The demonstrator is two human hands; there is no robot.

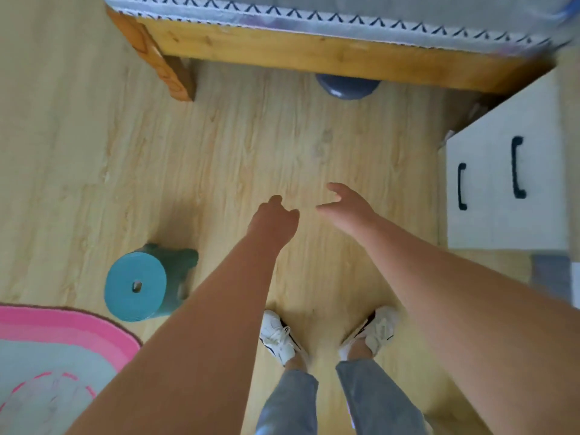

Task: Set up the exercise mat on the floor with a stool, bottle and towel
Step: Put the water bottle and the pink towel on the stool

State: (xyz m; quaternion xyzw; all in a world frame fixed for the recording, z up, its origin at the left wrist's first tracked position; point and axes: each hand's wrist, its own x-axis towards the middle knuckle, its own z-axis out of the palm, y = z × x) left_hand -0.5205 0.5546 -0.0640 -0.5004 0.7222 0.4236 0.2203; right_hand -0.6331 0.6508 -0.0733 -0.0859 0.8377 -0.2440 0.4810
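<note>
Far left, low corner: a pink-edged rug (62, 328) is lying flat on the wood floor (94, 152), w/ a pale middle. Just right of its edge the teal stool (135, 285) is standing upright on the floor, round seat facing up at me, small slot in the centre, darker legs showing behind it. It's sitting close to the rug but I can't tell if they're touching. It's left of my left forearm, well apart from both hands.

Up top, the wooden bed (314, 47) is running across the frame, its corner leg standing above & right of the stool, a patterned cover hanging along the edge.

My left hand (273, 219) is reaching fwd over bare floor, back of the hand facing me, fingers curling in toward the palm, gripping nothing. Beyond it, a dark blue-grey round thing (346, 86) is poking out from under the bed rail; too blurred to say what it is.

Below the hands, my white shoes (277, 335) are pointing fwd, toes angling slightly apart, grey trousers (288, 400) above them.

My right hand (348, 207) is hanging just right of the left one, not touching it, thumb & fingers relaxed and spreading apart, holding nothing.

Far right, a white cabinet (502, 221) is standing beside the bed's end, w/ two black handles (518, 166) on its front.
</note>
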